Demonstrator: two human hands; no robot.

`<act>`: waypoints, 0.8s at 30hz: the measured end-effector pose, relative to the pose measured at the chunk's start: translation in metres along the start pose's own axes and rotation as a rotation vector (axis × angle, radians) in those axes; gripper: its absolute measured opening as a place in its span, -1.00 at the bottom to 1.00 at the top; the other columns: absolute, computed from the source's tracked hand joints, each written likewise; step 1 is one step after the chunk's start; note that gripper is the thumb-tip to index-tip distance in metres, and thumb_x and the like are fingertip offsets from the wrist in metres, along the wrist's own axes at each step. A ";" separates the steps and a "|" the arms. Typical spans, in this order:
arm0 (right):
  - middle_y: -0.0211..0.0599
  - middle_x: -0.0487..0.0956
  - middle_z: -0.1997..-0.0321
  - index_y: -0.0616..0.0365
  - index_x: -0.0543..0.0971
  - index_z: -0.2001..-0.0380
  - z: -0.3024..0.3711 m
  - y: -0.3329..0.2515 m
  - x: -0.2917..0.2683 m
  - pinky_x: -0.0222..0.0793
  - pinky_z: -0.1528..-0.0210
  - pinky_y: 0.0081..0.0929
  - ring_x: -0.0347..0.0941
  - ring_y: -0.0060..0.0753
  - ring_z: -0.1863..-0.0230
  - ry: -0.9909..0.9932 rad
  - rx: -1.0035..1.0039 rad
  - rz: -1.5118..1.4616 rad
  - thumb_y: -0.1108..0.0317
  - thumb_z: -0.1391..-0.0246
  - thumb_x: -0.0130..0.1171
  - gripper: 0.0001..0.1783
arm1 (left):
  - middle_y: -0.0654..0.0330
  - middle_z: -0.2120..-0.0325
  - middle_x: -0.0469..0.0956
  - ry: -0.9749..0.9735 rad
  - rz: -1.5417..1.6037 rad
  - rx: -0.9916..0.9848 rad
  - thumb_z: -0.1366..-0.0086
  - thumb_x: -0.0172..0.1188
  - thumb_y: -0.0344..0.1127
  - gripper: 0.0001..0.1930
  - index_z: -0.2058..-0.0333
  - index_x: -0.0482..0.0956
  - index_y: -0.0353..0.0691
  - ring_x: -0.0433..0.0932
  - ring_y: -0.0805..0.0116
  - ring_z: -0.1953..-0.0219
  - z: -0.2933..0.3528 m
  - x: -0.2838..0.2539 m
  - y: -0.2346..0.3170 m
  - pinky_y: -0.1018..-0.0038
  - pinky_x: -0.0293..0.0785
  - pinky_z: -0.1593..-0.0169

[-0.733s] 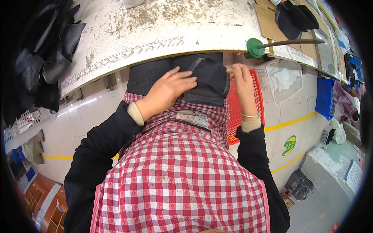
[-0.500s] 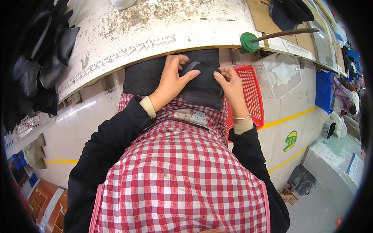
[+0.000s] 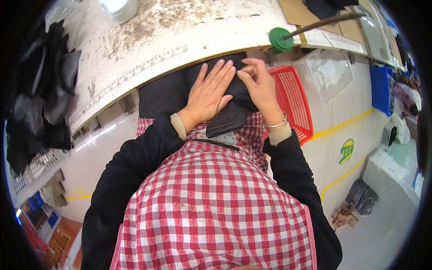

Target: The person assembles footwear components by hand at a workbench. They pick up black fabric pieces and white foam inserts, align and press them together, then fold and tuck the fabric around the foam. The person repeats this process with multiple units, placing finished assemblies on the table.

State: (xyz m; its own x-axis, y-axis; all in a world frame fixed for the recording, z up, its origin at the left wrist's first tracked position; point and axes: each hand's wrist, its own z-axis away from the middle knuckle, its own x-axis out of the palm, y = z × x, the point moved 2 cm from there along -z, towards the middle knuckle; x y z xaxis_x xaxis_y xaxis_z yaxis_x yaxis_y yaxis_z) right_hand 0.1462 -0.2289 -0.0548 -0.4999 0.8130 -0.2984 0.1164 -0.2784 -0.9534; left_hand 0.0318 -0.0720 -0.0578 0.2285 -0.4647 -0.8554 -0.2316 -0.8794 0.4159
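Across my lap, under the table's front edge, lies a dark cloth [image 3: 157, 96]. On it rests a black leather piece [image 3: 227, 121], its rounded near end showing stitch-like lines. My left hand [image 3: 209, 92] presses flat over the piece, fingers stretched out together and thumb apart. To its right, my right hand [image 3: 262, 85] has thumb and forefinger pinched at the far right edge of the black material. The other fingers of that hand are bent. Much of the piece is hidden beneath my left hand, and black on black makes its outline hard to follow.
A worn white table [image 3: 180, 27] with ruler marks stands ahead. On its right edge sits a green disc with a rod [image 3: 281, 39]. A red basket [image 3: 292, 99] and a clear bin [image 3: 330, 74] are at right. Black leather pieces [image 3: 38, 99] hang at left.
My left hand has gone from curved fingers to lying flat on the black piece. The piece's rounded end now shows nearer my apron. My right hand has shifted slightly toward the table.
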 end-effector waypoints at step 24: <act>-0.42 0.65 0.32 0.16 0.71 0.25 0.035 -0.040 -0.029 0.46 0.32 -0.59 0.54 -0.61 0.40 0.019 0.041 -0.003 0.39 -0.13 0.45 -0.85 | 0.15 0.10 0.59 -0.311 0.631 -0.414 -0.31 0.31 -0.55 -0.72 0.01 0.57 -0.31 0.59 0.33 -0.01 -0.059 -0.049 0.000 0.40 0.47 -0.17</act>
State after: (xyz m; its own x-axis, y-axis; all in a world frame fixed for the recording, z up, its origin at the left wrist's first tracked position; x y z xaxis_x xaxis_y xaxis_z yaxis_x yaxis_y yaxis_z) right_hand 0.1261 -0.2597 -0.0064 -0.4835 0.8236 -0.2965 0.0790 -0.2963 -0.9518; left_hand 0.0760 -0.0550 0.0021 -0.1149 -0.8890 -0.4433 0.1532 -0.4568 0.8763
